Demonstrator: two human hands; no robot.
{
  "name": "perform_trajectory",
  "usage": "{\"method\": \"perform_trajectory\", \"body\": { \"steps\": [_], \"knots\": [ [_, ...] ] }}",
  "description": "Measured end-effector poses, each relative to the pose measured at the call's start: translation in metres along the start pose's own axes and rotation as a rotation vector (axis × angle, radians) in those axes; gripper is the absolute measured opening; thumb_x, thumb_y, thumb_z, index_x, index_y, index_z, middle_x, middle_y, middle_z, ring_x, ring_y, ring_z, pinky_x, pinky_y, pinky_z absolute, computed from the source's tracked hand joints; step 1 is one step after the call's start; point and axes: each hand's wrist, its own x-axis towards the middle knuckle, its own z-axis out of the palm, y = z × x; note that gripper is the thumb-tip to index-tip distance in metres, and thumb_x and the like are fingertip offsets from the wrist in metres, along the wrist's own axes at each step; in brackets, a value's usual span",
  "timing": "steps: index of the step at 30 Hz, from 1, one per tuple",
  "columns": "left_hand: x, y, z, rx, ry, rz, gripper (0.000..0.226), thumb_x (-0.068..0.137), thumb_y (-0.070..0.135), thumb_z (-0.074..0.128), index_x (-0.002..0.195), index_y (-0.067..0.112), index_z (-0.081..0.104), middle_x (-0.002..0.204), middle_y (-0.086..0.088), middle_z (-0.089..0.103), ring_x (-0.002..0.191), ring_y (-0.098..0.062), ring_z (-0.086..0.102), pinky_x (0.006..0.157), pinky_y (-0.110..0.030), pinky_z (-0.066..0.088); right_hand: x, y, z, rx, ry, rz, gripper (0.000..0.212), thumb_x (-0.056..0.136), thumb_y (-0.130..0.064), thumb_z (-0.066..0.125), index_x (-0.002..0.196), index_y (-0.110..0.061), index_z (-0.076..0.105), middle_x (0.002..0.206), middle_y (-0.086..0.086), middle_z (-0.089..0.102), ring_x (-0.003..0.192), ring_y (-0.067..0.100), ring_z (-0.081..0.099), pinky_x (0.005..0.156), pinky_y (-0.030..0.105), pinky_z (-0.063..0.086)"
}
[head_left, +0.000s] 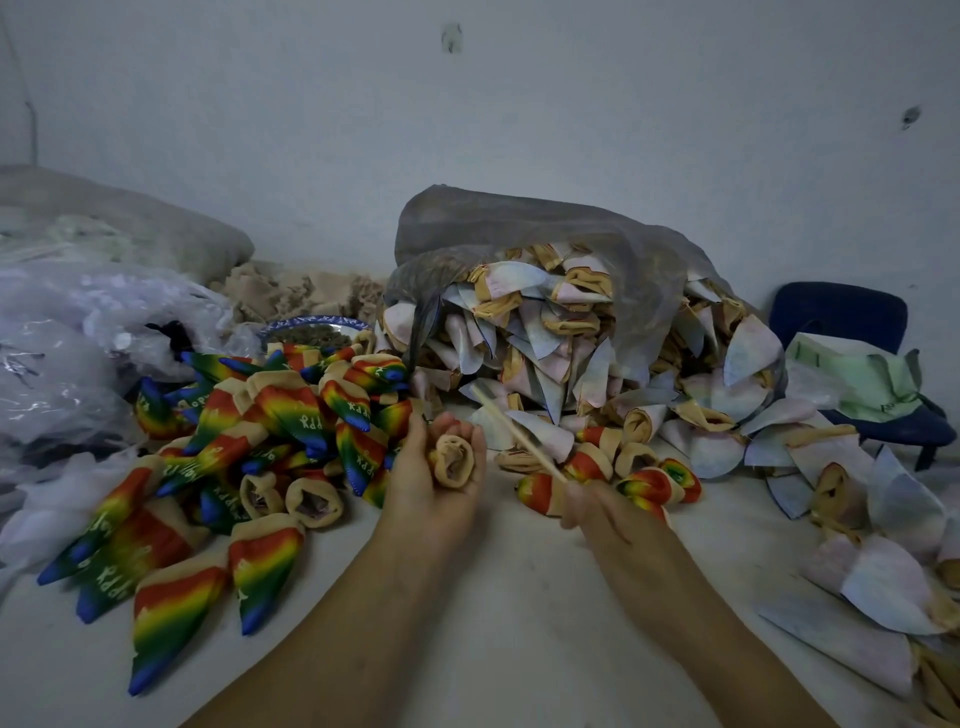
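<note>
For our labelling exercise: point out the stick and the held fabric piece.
stick (519, 435): head view, middle of its shaft.
fabric piece (453, 460): head view, its tan open end.

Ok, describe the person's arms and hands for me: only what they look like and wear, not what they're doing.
Both arms are bare: no sleeves show on the left forearm or right forearm. The left hand wears no glove, and no ring, watch or bracelet shows. The right hand is ungloved too, but blurred, so small jewellery cannot be ruled out.
</note>
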Motion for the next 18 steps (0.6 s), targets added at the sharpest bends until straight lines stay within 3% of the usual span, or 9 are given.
{"method": "perform_trajectory", "body": {
  "steps": [2,5,8,14,18],
  "knots": [
    [0.002,0.004,0.0,-0.048,-0.026,-0.011,0.035,0.098,0.034,0.056,0.09,0.001,0.064,0.066,-0.01,0.067,0.07,-0.018,0.067,0.052,-0.03,0.059,0.0,0.002,-0.004,-0.227,-0.017,-0.054,0.042,0.09,-0.062,0.024,0.083,-0.035,0.055,0.081,-0.011,0.063,0.076,0.003,0.058,0.071,0.03,0.049],
    [0.005,0.006,0.001,-0.069,-0.039,0.0,0.033,0.098,0.031,0.056,0.089,-0.001,0.062,0.067,-0.012,0.067,0.077,-0.021,0.066,0.054,-0.032,0.06,0.002,0.005,-0.01,-0.362,-0.013,-0.081,0.041,0.092,-0.061,0.03,0.078,-0.032,0.055,0.075,-0.006,0.06,0.069,0.006,0.055,0.061,0.025,0.043],
    [0.006,0.004,-0.001,0.014,-0.051,0.018,0.03,0.098,0.028,0.058,0.086,0.0,0.062,0.068,-0.01,0.064,0.069,-0.019,0.068,0.055,-0.031,0.06,0.002,0.007,-0.011,-0.447,-0.002,-0.069,0.039,0.093,-0.061,0.034,0.076,-0.032,0.054,0.071,-0.005,0.057,0.067,0.008,0.054,0.057,0.023,0.039],
    [0.008,-0.004,-0.005,0.234,-0.123,0.041,0.023,0.099,0.025,0.054,0.085,0.009,0.062,0.059,-0.001,0.055,0.053,-0.01,0.06,0.051,-0.023,0.056,0.003,0.007,-0.002,-0.484,-0.008,-0.056,0.038,0.094,-0.059,0.034,0.071,-0.034,0.05,0.068,-0.007,0.055,0.067,0.005,0.052,0.057,0.022,0.04],
    [0.003,-0.014,-0.005,0.3,-0.172,0.037,0.025,0.094,0.026,0.06,0.073,0.012,0.057,0.051,0.003,0.044,0.043,-0.006,0.048,0.045,-0.02,0.049,0.001,0.006,0.005,-0.451,0.012,-0.078,0.034,0.095,-0.058,0.033,0.073,-0.037,0.048,0.064,-0.01,0.051,0.065,0.004,0.051,0.052,0.018,0.034]
  ]
}}
